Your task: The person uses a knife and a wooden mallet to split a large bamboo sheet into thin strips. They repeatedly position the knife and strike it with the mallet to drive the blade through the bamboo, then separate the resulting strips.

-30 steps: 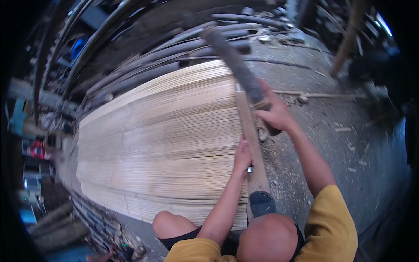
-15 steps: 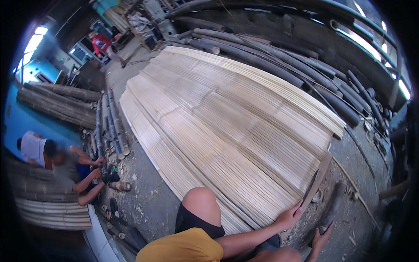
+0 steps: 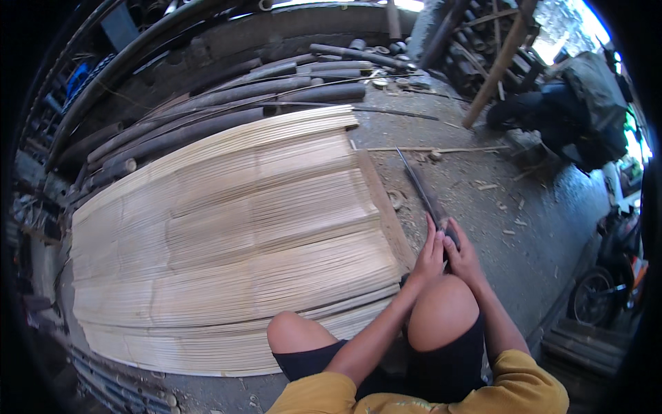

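Both my hands are together in front of my right knee. My left hand (image 3: 430,254) is closed around the base of a long, narrow-bladed knife (image 3: 416,181), its blade pointing up and away. My right hand (image 3: 465,257) is closed at the knife's dark handle end, thumbs close together. My fingers partly hide the grip. Just behind the blade lies a brown bamboo tube (image 3: 432,188). To the left spreads a wide sheet of pale split bamboo (image 3: 207,234), with a wooden board (image 3: 383,207) along its near right edge.
Dark bamboo poles (image 3: 227,110) are piled beyond the sheet. A thin stick (image 3: 469,149) and wood shavings (image 3: 509,232) lie on the concrete floor. At right are a leaning wooden post (image 3: 500,62), a covered motorbike (image 3: 565,110) and a wheel (image 3: 594,295).
My view has swung right. My left hand has left the board's edge and joined my right hand at the knife, which now shows plainly. The co-workers are out of view.
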A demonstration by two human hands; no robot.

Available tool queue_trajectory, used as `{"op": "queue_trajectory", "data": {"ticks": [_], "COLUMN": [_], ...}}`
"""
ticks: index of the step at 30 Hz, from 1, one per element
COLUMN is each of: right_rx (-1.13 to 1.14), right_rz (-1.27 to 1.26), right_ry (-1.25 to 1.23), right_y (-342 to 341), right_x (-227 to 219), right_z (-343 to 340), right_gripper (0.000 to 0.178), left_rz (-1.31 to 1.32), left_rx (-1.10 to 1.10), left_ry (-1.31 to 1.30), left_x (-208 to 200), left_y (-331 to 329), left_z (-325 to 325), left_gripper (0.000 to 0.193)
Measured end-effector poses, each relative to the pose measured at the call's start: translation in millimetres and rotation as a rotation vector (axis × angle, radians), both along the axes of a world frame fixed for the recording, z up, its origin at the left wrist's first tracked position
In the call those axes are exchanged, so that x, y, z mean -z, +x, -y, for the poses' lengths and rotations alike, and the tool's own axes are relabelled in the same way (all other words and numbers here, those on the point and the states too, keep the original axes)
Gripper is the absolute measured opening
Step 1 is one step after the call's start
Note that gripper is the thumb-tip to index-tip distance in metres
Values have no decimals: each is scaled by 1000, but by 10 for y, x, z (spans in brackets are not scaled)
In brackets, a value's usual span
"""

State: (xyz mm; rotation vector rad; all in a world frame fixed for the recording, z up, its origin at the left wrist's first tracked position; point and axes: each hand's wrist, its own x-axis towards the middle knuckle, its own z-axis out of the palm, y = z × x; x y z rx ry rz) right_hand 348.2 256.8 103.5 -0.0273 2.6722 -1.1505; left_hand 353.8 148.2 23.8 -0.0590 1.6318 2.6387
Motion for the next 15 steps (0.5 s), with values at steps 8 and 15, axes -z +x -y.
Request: {"op": "queue_trajectory", "data": {"ticks": [8,15], "right_rx": [130,21], "right_rz": [34,-106], "right_ry": [188,305], "right_y": [-314,-1722], "right_x": [-335,965], "right_z": [-134,-145], "right_gripper": [61,60], "left_rz": [131,244], "left_rx": [-34,-360], "left_ry": [8,-272], "left_x": [83,877], "left_y": [-204,-617], "left_z": [566,1163], "left_gripper": [68,67]}}
